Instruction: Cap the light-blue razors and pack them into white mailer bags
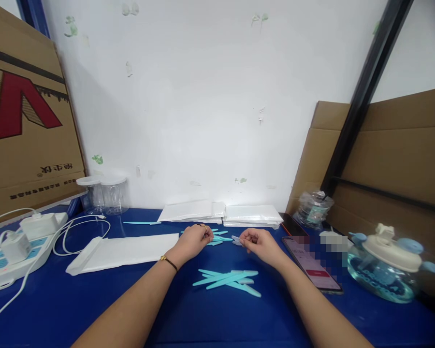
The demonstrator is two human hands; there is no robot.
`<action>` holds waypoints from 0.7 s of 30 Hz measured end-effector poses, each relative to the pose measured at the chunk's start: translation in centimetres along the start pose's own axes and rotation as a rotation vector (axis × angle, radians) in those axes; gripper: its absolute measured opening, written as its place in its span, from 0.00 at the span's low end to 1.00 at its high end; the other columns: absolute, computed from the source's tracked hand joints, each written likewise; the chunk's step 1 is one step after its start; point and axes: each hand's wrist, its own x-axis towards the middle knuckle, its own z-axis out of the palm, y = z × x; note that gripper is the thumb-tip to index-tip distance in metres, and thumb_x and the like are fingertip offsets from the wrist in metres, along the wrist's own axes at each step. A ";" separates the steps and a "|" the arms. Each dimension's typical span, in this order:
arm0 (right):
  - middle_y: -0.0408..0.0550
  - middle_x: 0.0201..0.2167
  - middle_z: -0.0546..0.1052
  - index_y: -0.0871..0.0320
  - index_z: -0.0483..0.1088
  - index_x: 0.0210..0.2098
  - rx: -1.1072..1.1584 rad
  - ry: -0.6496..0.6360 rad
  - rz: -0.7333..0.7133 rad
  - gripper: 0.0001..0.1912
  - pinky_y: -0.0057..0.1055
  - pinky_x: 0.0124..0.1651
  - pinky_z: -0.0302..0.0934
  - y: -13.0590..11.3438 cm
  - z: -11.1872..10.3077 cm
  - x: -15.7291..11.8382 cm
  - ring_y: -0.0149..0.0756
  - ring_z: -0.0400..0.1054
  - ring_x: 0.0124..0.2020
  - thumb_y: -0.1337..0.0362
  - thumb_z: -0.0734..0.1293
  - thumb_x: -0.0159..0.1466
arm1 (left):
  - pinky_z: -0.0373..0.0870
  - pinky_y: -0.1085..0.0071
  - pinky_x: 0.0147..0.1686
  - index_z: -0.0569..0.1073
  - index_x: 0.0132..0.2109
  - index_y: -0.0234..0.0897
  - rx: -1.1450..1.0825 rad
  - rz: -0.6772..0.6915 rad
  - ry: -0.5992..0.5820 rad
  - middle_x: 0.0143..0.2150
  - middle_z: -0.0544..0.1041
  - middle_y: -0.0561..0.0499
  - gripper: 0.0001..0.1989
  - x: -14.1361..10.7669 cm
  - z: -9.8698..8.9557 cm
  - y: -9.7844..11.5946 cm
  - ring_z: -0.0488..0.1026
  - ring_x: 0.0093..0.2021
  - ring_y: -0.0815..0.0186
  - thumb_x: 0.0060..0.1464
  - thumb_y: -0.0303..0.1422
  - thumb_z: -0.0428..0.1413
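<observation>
Blue counter [203, 319] seen from above, both forearms stretched out over it.

Nearest: loose pile of light-blue sticks [226, 280] laid flat and crossed over each other, between the two forearms, touched by neither hand.

Left hand [194, 240] curled nearly closed, fingertips pressed onto a second small cluster of blue sticks [220, 238]; a ring and a dark bracelet are worn. Whether a stick is actually gripped cannot be told.

Right hand [259, 241] also curled, thumb and fingers pinched on a small pale piece [236, 239]; too small to identify. Hands are close together, not touching.

Left of the left hand: flat white bag [119, 251], open end turned to the left. Further left: white power strip [10, 258] with chargers plugged in, white cables [81, 234] looped beside it.

Right of the right hand: phone [311, 263] lying face up, screen lit. Beyond it, near right edge: clear jug [384, 266] with cream lid and blue knobs.

Farther back: single blue stick [142, 223] on its own, stacks of white bags [221, 212] against the wall, two clear jars [103, 195] at far left, crumpled clear wrap [313, 209] at far right.

Cardboard [25, 121] is stood up on the left and more on the right; white wall [203, 96] behind.
</observation>
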 end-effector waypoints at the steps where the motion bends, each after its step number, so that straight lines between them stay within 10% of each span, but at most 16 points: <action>1: 0.42 0.21 0.72 0.59 0.70 0.30 0.000 -0.007 -0.001 0.10 0.24 0.25 0.58 -0.1 0.1 0.0 0.30 0.66 0.21 0.58 0.64 0.58 | 0.61 0.75 0.32 0.74 0.34 0.39 0.006 -0.001 -0.003 0.35 0.75 0.51 0.08 0.0 0.0 0.1 0.70 0.35 0.66 0.52 0.30 0.49; 12: 0.43 0.21 0.72 0.59 0.72 0.30 0.031 -0.207 0.024 0.09 0.25 0.25 0.60 0.0 0.6 -0.5 0.31 0.66 0.21 0.58 0.65 0.57 | 0.61 0.74 0.33 0.75 0.34 0.40 -0.037 0.093 -0.113 0.33 0.77 0.53 0.07 -0.6 1.1 1.7 0.72 0.34 0.66 0.53 0.35 0.52; 21: 0.47 0.33 0.71 0.56 0.73 0.34 -0.542 -0.040 -0.100 0.07 0.28 0.34 0.57 1.1 0.3 0.5 0.34 0.66 0.31 0.67 0.64 0.58 | 0.60 0.70 0.37 0.75 0.36 0.42 0.245 -0.008 -0.047 0.38 0.76 0.51 0.06 -0.2 0.1 -1.1 0.71 0.41 0.60 0.49 0.35 0.56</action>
